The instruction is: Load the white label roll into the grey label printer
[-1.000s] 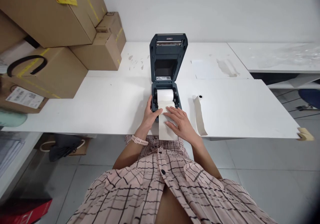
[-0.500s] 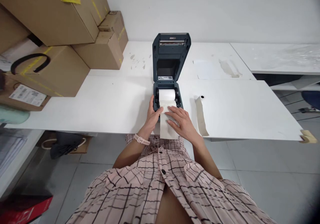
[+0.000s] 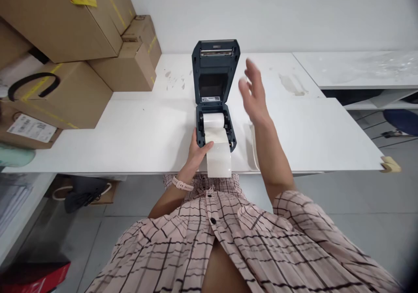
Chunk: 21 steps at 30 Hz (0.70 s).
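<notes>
A dark blue-grey label printer (image 3: 214, 107) stands near the table's front edge with its lid tipped up. Inside it sits a white label roll (image 3: 213, 120). The roll's paper strip (image 3: 219, 160) comes out over the front and hangs past the table edge. My left hand (image 3: 196, 154) grips the printer's left front side, its thumb resting on the strip. Raised to the right of the lid, my right hand (image 3: 255, 95) is empty, with its fingers apart and slightly blurred. It does not touch the printer.
Cardboard boxes (image 3: 120, 69) are stacked on the left, with a black band (image 3: 34, 80) among them. Partly behind my right forearm lies a narrow paper strip (image 3: 254, 149). The white table (image 3: 313, 132) ends at a padded corner (image 3: 390, 164). A wall rises behind.
My right hand has let go of the label strip and moved up and right, beside the lid. My left hand stays at the printer's left side.
</notes>
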{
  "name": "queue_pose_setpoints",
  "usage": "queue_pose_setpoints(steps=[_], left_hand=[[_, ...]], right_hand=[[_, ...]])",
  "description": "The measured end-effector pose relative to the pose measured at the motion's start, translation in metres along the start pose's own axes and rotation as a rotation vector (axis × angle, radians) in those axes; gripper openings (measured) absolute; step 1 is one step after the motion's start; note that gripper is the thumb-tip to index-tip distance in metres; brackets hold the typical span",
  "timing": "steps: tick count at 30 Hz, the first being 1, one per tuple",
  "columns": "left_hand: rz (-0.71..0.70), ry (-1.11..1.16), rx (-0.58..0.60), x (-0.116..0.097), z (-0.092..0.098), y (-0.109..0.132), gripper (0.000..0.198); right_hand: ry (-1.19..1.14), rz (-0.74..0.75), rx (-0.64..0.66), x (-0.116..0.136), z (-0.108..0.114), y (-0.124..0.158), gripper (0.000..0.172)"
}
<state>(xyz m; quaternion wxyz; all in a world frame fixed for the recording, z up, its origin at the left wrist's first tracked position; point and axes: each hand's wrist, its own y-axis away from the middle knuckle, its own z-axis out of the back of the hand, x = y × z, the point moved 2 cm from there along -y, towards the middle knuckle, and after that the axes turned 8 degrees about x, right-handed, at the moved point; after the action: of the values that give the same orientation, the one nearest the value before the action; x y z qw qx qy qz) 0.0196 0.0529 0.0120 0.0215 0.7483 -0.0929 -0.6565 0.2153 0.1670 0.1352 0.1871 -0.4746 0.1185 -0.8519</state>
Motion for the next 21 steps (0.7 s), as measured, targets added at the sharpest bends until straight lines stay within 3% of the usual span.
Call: queue_pose_setpoints(steps=[2,4,7,9,11,16,19,21], left_hand=[[0.005,0.023,0.007,0.002,-0.003,0.009,0.104],[-0.009,0.024,0.009,0.002,-0.004,0.018,0.101],[0.016,-0.004,0.017,0.003,0.0,0.029,0.105],[0.041,-0.02,0.048,0.005,0.004,0.034,0.111],[0.053,-0.029,0.054,0.007,0.009,0.039,0.111],[-0.045,-0.039,-0.143,0.002,0.021,0.037,0.081],[-0.14,-0.074,-0.231,-0.01,0.016,0.022,0.077],[-0.151,-0.076,-0.229,-0.016,0.007,0.011,0.082]], right_hand=[[-0.175,-0.053,-0.037,-0.003,0.005,-0.054,0.066],[-0.345,-0.114,0.016,-0.006,0.004,-0.095,0.065],[-0.421,-0.106,0.042,-0.011,0.003,-0.109,0.071],[-0.381,-0.024,-0.019,-0.013,0.004,-0.083,0.068],[-0.323,0.079,-0.081,-0.011,0.003,-0.036,0.067],[-0.166,0.105,-0.169,-0.005,-0.022,0.089,0.042],[-0.159,0.08,-0.252,-0.015,-0.046,0.122,0.024],[-0.279,0.009,-0.288,-0.03,-0.058,0.127,0.028]])
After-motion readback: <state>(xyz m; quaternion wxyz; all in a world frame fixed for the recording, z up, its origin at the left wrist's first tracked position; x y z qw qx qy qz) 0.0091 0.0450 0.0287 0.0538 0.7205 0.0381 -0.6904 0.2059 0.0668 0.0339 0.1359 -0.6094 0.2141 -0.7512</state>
